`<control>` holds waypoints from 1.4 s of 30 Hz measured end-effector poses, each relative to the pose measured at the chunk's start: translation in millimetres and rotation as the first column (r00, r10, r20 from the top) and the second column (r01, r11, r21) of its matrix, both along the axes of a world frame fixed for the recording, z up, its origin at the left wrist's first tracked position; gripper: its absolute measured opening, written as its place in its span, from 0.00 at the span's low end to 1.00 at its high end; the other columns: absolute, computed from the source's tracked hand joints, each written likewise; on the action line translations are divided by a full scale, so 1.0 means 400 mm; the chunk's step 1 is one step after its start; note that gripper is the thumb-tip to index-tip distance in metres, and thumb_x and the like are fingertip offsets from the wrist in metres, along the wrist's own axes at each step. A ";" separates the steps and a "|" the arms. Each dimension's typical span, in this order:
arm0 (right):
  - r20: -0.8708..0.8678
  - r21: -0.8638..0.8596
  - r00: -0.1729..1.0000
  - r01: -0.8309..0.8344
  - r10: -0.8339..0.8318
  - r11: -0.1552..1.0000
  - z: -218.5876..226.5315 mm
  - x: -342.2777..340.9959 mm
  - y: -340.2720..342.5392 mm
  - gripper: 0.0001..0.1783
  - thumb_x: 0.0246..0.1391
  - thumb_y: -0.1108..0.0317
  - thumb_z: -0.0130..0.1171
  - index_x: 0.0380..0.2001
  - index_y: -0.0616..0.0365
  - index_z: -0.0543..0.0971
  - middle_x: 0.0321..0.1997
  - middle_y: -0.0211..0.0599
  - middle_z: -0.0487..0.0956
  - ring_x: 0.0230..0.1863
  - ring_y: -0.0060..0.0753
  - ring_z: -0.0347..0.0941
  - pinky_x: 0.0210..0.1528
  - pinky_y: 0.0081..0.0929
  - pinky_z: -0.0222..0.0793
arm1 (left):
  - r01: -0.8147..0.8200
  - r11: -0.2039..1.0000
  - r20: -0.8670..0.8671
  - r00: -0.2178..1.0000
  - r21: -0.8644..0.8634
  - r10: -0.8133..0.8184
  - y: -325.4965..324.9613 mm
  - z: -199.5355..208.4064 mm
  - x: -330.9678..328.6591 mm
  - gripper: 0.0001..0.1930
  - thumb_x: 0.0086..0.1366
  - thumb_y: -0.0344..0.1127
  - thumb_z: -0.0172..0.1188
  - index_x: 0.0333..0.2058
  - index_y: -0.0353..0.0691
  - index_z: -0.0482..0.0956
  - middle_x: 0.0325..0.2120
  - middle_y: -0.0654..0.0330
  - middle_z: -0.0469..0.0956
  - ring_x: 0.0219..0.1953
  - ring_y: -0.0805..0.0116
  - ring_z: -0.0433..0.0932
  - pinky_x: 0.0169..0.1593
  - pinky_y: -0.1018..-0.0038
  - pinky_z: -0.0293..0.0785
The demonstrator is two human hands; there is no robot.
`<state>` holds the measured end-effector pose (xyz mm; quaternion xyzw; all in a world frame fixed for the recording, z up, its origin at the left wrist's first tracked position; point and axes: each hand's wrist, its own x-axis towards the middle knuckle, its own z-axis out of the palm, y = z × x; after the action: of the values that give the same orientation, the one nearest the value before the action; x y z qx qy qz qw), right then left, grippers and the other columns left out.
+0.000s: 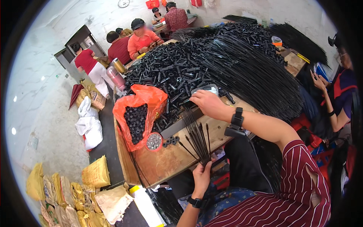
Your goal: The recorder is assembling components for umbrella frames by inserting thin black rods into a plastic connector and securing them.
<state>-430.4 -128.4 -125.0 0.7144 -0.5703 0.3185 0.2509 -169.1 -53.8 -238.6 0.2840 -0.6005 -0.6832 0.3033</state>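
Plainly, the left hand [201, 177] is gripping black rods [200, 145], covering their near ends; the right hand [211, 103] is curling near their far ends, its hold impossible to tell.

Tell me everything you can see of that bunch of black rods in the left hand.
The bunch of black rods is slim and dark, metal or plastic by its look; some rods have thicker upper tips. The left hand grips the gathered lower ends; the upper ends fan out over the wooden table. Whether they touch it is unclear.
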 end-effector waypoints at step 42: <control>-0.061 0.455 0.966 0.252 -0.253 0.854 -0.017 -0.206 -0.070 0.04 0.43 0.70 0.58 0.25 0.56 0.79 0.31 0.40 0.79 0.34 0.44 0.78 0.38 0.35 0.74 | 0.531 0.234 0.565 0.817 -0.814 0.115 -0.144 0.221 -0.050 0.45 0.46 0.55 0.70 0.58 0.36 0.65 0.64 0.41 0.52 0.67 0.41 0.48 0.66 0.54 0.52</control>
<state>-513.0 -156.5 -131.6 0.6722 -0.7182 0.1393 0.1141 -189.2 -111.4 -150.0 0.1257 -0.9763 -0.1092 0.1380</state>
